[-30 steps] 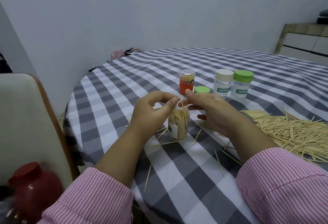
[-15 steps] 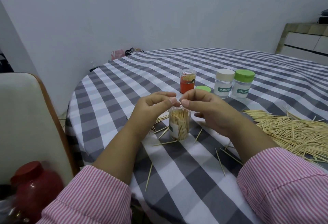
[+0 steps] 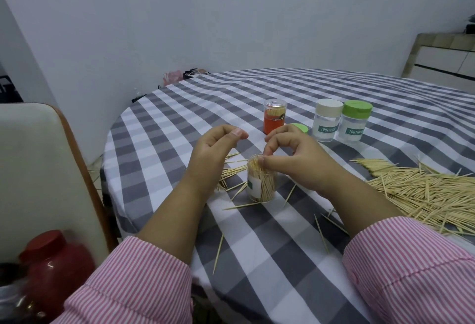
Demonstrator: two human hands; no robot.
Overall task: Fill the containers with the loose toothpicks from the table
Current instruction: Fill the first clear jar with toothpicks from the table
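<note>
Two hands: above the open jar [image 3: 262,182] of toothpicks
Right hand [image 3: 295,154]: fingertips pinching the jar's rim
Left hand [image 3: 213,151]: curled, holding nothing
Pile [image 3: 424,190]: right, loose

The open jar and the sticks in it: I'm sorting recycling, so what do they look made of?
The jar looks like clear, glossy plastic: the sticks show through its wall, though glass can't be ruled out. The toothpicks look like pale, matte wood or bamboo, thin and straw-coloured.
</note>
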